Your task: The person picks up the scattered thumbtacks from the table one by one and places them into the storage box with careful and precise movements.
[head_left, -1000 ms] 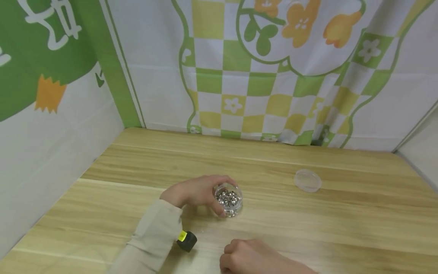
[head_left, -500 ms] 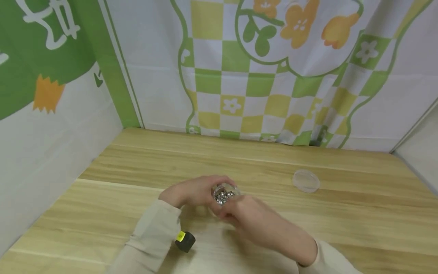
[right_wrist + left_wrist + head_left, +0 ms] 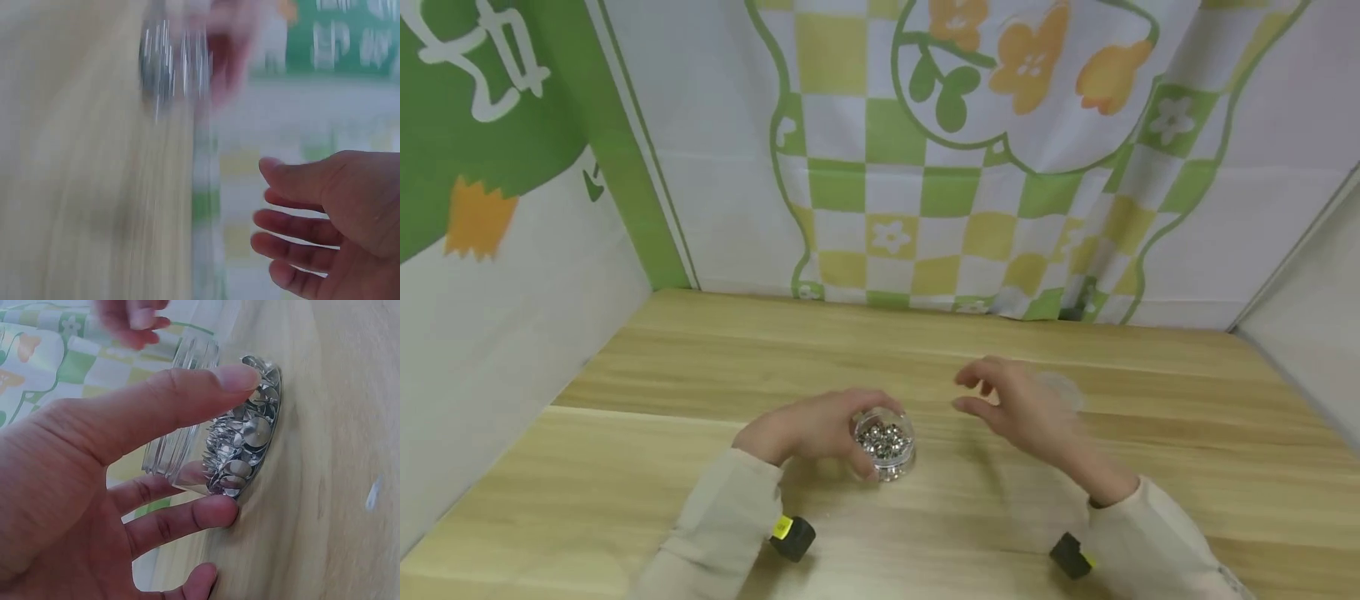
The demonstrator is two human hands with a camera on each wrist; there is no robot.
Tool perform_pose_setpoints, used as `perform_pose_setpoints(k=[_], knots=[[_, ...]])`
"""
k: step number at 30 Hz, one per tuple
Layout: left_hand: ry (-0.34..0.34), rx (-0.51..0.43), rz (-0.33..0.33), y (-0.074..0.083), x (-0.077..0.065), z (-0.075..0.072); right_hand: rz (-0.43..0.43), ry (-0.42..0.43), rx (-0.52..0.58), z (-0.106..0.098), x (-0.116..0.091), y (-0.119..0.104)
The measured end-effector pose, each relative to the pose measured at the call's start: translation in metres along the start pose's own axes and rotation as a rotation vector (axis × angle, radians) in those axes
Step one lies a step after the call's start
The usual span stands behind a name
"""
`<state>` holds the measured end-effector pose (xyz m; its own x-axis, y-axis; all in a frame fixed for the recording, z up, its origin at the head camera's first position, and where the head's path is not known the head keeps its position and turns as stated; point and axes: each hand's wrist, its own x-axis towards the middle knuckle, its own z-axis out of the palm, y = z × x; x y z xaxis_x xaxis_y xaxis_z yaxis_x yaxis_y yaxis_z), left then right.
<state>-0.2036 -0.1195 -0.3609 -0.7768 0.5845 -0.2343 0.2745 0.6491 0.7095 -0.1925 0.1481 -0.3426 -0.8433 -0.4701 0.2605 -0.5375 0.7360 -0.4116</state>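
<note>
A clear round jar (image 3: 885, 444) of silver thumbtacks (image 3: 247, 434) stands upright on the wooden table, its top uncovered. My left hand (image 3: 827, 429) grips the jar from the left, thumb on the near side and fingers round the far side. To the right, raised over the table, is my right hand (image 3: 1018, 408); its fingers are loosely bent and hold nothing, as the right wrist view also shows. Behind that hand lies a clear round lid (image 3: 1066, 388), partly covered by it.
The wooden table (image 3: 820, 350) ends at a checked, flowered curtain (image 3: 895, 183) at the back. A white and green wall covering (image 3: 497, 333) borders it on the left. A small pale bit (image 3: 374, 492) lies on the table near the jar.
My right hand came up to the jar's near rim, then moved away right and back toward the lid, its fingers loosening. The left hand keeps its grip on the jar. The head view turned slightly.
</note>
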Motion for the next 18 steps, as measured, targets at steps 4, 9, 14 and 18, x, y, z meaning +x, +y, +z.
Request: perform_pose_setpoints(k=[4,9,14,18], knots=[[-0.001,0.016,0.023,0.001,0.005,0.008,0.168,0.023,-0.035,-0.02,-0.022,0.057],[-0.002,0.022,0.085,0.006,0.011,0.019,0.241,-0.039,-0.025,-0.021,-0.033,0.091],[0.028,0.041,0.12,0.019,0.018,0.028,0.247,-0.1,-0.012,-0.017,-0.031,0.098],[0.041,0.078,0.144,0.029,0.026,0.035,0.257,-0.101,-0.017,-0.022,-0.034,0.105]])
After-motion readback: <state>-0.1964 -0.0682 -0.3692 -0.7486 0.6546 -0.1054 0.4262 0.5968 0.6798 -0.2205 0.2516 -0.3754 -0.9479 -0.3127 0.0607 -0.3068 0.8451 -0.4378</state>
